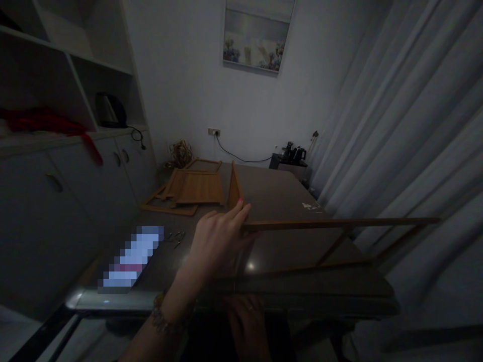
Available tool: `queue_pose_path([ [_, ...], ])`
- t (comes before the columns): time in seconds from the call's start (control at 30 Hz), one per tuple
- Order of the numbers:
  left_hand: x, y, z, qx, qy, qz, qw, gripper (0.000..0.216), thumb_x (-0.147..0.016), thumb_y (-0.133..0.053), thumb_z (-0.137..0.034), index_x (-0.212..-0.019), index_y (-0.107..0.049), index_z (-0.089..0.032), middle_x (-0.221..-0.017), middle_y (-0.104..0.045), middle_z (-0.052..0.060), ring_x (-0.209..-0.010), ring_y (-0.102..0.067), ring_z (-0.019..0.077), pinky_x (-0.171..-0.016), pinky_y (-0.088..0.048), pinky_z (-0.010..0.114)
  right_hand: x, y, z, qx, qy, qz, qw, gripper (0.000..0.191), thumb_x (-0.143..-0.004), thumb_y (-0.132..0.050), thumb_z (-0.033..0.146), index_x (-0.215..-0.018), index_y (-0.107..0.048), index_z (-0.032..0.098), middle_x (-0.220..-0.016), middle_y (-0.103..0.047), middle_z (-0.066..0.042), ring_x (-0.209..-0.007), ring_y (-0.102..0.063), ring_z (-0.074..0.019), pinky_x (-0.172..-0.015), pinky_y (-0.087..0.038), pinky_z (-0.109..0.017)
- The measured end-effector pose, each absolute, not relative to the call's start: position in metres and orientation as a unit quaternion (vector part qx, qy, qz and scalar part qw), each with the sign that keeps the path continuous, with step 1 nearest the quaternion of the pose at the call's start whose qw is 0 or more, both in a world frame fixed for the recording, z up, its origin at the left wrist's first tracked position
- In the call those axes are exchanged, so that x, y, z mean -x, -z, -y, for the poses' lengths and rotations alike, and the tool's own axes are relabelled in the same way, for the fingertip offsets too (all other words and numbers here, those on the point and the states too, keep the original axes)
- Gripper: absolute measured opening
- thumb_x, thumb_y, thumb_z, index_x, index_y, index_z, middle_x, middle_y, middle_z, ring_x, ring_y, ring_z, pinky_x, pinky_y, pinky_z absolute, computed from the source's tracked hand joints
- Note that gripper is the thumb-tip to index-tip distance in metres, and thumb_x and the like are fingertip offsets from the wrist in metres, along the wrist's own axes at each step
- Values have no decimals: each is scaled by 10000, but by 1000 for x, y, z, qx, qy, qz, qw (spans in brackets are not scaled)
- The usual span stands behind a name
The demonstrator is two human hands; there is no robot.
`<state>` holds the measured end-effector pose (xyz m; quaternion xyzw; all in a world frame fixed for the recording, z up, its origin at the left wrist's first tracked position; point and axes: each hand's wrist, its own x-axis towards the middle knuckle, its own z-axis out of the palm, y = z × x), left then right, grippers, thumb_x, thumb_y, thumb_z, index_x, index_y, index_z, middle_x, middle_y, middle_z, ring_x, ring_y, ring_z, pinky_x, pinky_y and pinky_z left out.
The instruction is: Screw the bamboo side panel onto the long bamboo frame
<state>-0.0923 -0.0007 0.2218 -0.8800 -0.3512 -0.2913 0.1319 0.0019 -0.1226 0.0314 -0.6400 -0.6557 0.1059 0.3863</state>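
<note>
My left hand point(222, 234), with a beaded bracelet on its wrist, is closed around the near end of a wooden frame point(302, 224). The frame stands on its side and stretches right across the table, with crosspieces between its upper and lower rails. An upright wooden panel point(235, 187) rises just beyond my left fingers; whether it is joined to the frame I cannot tell. Lower down, at the table's front edge, is my right hand point(247, 322), fingers curled near the frame's lower corner. A thin upright line shows above it, too dark to name.
A slatted wooden panel point(196, 187) lies on other flat frames point(169, 207) at the table's back left. Small metal pieces point(177, 239) and a blurred-out phone-like screen point(132, 259) lie on the left. White scraps point(310, 206) lie at the right; a curtain point(415, 125) hangs beyond.
</note>
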Motion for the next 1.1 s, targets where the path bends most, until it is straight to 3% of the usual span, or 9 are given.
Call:
queue_pose_path([
  [0.4, 93, -220, 0, 878, 291, 350, 146, 568, -782, -613, -483, -1274, -533, -211, -1273, -595, 55, -775, -687, 238, -644, -533, 384, -5, -11, 119, 632, -78, 653, 410, 322, -886, -516, 137, -1130, -625, 316, -1030, -701, 2, -947, -627, -199, -834, -464, -341],
  [0.53, 92, -221, 0, 878, 290, 350, 150, 563, -776, -625, -473, -1268, -539, -213, -1268, -598, 63, -763, -687, 240, -633, -530, 383, -6, 5, 119, 640, -60, 613, 459, 361, -877, -544, 190, -1221, -567, 297, -1082, -689, -20, -969, -646, -197, -839, -513, -322],
  [0.7, 92, -220, -1, 878, 295, 346, 147, 570, -771, -623, -490, -1263, -539, -214, -1272, -596, 63, -778, -685, 242, -659, -530, 390, -8, 21, 119, 630, -98, 581, 505, 299, -875, -571, 249, -1174, -584, 262, -1069, -704, -28, -954, -678, -180, -840, -535, -276],
  [0.93, 92, -219, -2, 878, 299, 346, 144, 567, -766, -634, -476, -1260, -544, -213, -1267, -600, 58, -770, -684, 239, -641, -529, 383, -11, 17, 120, 650, -96, 577, 485, 223, -871, -591, 286, -1089, -638, 279, -1017, -717, -21, -916, -687, -184, -811, -540, -276],
  [1.1, 92, -220, -1, 879, 297, 346, 140, 558, -776, -628, -465, -1267, -540, -215, -1266, -600, 76, -760, -684, 231, -638, -524, 375, -15, 16, 122, 667, -36, 571, 478, 292, -842, -627, 334, -1120, -601, 250, -984, -710, -37, -864, -678, -196, -761, -538, -298],
])
